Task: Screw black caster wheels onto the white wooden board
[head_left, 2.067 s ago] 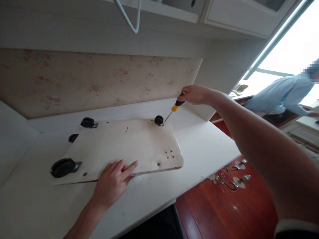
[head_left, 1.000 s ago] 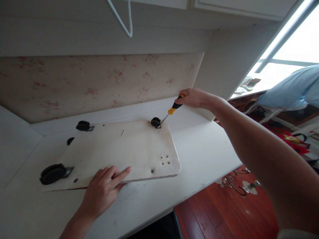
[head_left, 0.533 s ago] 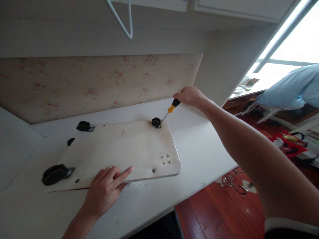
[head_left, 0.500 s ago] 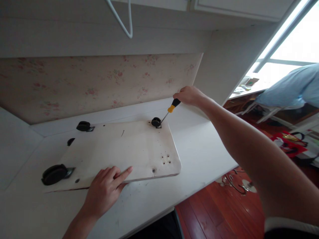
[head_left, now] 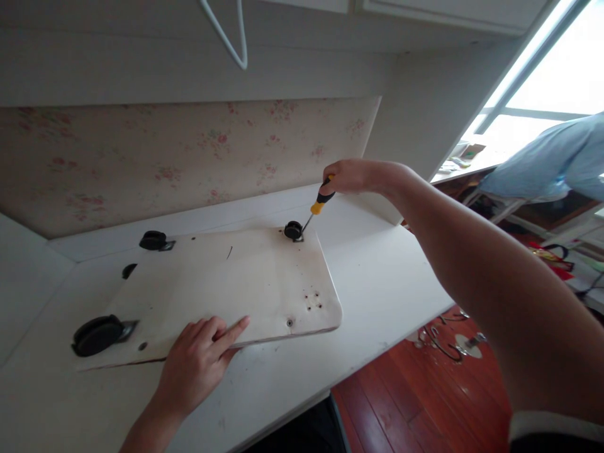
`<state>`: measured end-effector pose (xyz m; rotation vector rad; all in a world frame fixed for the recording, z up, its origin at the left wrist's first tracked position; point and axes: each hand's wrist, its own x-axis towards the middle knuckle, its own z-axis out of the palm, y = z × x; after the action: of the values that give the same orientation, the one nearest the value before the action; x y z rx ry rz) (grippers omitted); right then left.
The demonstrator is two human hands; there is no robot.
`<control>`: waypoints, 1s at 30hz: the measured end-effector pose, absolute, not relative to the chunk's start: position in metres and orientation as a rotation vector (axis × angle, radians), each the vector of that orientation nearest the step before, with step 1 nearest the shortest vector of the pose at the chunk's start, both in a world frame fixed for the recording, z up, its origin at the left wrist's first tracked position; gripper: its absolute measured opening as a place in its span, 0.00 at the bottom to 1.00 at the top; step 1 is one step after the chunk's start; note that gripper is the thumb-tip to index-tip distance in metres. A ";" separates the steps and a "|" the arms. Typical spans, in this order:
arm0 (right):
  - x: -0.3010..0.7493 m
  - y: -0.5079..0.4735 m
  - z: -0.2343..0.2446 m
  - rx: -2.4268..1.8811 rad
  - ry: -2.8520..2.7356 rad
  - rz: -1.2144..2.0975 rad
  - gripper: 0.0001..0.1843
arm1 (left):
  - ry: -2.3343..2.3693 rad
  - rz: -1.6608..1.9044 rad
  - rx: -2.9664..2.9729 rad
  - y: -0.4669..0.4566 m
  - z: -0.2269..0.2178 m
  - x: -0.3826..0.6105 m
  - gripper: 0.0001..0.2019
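My right hand point(head_left: 344, 176) is closed around the handle of a black and yellow screwdriver point(head_left: 317, 206). The tool slants down, its tip at the metal plate of a black caster point(head_left: 293, 230) in the far right corner of a white board point(head_left: 250, 277). My left hand point(head_left: 201, 349) grips the board's near edge, index finger stretched over the top and thumb low along the side. Two more casters, one far left point(head_left: 153, 240) and one near left point(head_left: 97, 335), are fixed to the board. Bare screw holes point(head_left: 313, 301) mark its near right corner.
The board lies on a white counter point(head_left: 372, 270) below a floral wall panel point(head_left: 174, 157). A loose black caster point(head_left: 128, 271) sits past the board's left edge. A white cable point(head_left: 231, 47) hangs above. Metal-armed fixtures point(head_left: 443, 343) lie on the red wood floor; someone in light blue point(head_left: 538, 157) is at right.
My right hand and the screwdriver handle have shifted slightly, with the wrist raised and turned. The tip stays at the same caster. My left hand keeps its place on the board.
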<state>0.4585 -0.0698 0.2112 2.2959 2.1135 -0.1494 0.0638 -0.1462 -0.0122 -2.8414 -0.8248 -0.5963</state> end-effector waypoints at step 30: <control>0.443 -0.050 0.207 2.258 2.117 -0.182 0.22 | -0.801 -0.607 -2.817 -0.146 -0.011 0.065 0.21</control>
<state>0.4433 -0.0503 0.2068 2.2585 2.1172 -0.1824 0.0649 -0.1455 -0.0108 -2.8175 -0.8011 -0.6070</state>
